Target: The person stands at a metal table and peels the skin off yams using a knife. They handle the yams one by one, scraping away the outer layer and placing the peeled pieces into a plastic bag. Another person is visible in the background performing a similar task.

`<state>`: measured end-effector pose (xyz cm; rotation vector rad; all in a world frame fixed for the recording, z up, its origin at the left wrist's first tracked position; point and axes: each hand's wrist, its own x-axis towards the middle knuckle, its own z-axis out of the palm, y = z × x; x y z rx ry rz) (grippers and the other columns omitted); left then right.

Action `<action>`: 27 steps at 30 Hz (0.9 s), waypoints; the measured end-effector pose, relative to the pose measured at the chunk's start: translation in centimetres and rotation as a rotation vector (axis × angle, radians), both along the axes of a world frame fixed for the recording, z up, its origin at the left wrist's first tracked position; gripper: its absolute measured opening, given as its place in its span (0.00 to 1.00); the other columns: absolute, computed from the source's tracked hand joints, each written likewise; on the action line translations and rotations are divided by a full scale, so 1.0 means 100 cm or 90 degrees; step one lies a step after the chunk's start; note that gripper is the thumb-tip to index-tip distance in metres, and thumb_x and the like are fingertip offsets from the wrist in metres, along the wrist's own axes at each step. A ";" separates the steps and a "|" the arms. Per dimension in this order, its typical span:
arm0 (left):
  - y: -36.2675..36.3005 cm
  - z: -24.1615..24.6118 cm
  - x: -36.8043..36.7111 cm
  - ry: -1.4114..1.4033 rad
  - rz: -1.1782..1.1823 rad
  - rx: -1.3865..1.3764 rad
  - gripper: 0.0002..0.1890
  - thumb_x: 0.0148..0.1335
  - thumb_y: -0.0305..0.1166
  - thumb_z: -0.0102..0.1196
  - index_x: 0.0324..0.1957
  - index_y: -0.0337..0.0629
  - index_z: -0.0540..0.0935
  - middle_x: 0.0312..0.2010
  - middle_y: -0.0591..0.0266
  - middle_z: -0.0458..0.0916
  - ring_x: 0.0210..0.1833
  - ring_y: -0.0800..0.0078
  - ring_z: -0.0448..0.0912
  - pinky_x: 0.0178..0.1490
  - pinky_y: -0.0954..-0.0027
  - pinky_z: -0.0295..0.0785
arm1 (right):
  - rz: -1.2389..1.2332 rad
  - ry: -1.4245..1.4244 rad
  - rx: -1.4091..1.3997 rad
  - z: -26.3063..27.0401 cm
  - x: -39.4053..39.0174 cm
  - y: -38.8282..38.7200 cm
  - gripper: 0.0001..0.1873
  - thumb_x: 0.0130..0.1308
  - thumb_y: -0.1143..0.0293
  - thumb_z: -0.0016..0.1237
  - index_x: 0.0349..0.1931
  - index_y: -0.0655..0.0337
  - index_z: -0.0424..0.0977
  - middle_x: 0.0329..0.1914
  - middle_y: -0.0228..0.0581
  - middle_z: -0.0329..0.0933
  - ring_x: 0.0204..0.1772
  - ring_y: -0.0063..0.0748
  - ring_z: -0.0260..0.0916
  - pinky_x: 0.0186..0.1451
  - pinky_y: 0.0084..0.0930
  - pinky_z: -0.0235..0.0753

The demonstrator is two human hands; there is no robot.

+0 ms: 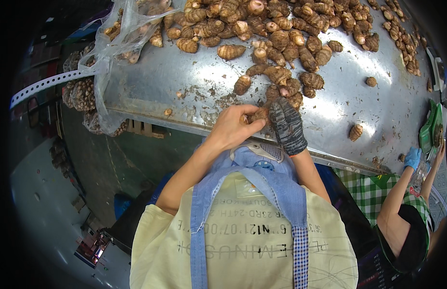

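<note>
My bare left hand point(235, 124) grips a brown taro corm point(259, 115) between thumb and fingers, close to the near edge of the metal table point(173, 79). Against the corm's right side lies my right hand point(288, 124) in a dark grey knitted glove; its fingertips are partly hidden. Just beyond both hands is a small cluster of taro corms point(281, 83). A single corm point(242, 85) lies to the left of that cluster, and a large heap of corms point(281, 21) spreads over the far part of the table.
Clear plastic bags point(127, 32) holding corms stand at the table's left end. Netted bags point(80, 94) hang below. At right, a co-worker in a checked apron has a blue-gloved hand point(412, 158) near a green tray point(428, 126). Small corms point(355, 132) lie scattered between us.
</note>
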<state>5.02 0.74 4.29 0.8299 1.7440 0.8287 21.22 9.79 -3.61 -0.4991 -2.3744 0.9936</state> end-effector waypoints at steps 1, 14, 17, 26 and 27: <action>0.001 0.002 0.000 -0.009 -0.001 -0.006 0.19 0.50 0.36 0.58 0.41 0.30 0.78 0.20 0.65 0.77 0.20 0.83 0.70 0.25 0.78 0.65 | -0.007 0.002 -0.028 0.002 -0.001 0.000 0.17 0.57 0.76 0.43 0.48 0.63 0.70 0.49 0.48 0.71 0.50 0.48 0.70 0.54 0.36 0.69; 0.004 0.009 -0.002 -0.066 0.009 -0.072 0.19 0.47 0.35 0.57 0.40 0.33 0.80 0.34 0.50 0.81 0.38 0.64 0.79 0.45 0.68 0.70 | -0.017 0.024 -0.115 0.001 -0.001 0.004 0.14 0.59 0.77 0.42 0.46 0.65 0.71 0.49 0.50 0.71 0.51 0.48 0.69 0.55 0.35 0.68; 0.006 0.011 -0.002 -0.071 0.002 -0.081 0.19 0.48 0.35 0.57 0.41 0.33 0.80 0.34 0.50 0.81 0.38 0.63 0.79 0.46 0.68 0.70 | -0.016 0.019 -0.143 -0.002 0.000 0.004 0.14 0.60 0.76 0.42 0.47 0.66 0.70 0.49 0.51 0.70 0.52 0.48 0.68 0.57 0.35 0.66; 0.013 0.016 0.003 -0.099 0.018 -0.163 0.22 0.53 0.47 0.58 0.38 0.35 0.81 0.28 0.54 0.81 0.30 0.71 0.78 0.39 0.70 0.71 | 0.006 0.006 -0.046 0.010 -0.002 0.014 0.15 0.59 0.78 0.41 0.48 0.67 0.70 0.49 0.52 0.70 0.54 0.50 0.67 0.61 0.38 0.63; 0.015 0.017 0.003 -0.115 0.020 -0.201 0.23 0.54 0.49 0.57 0.37 0.35 0.81 0.26 0.55 0.81 0.29 0.71 0.77 0.38 0.70 0.71 | 0.005 -0.003 -0.049 0.014 -0.002 0.014 0.16 0.57 0.78 0.42 0.47 0.67 0.69 0.49 0.52 0.70 0.54 0.50 0.67 0.61 0.38 0.63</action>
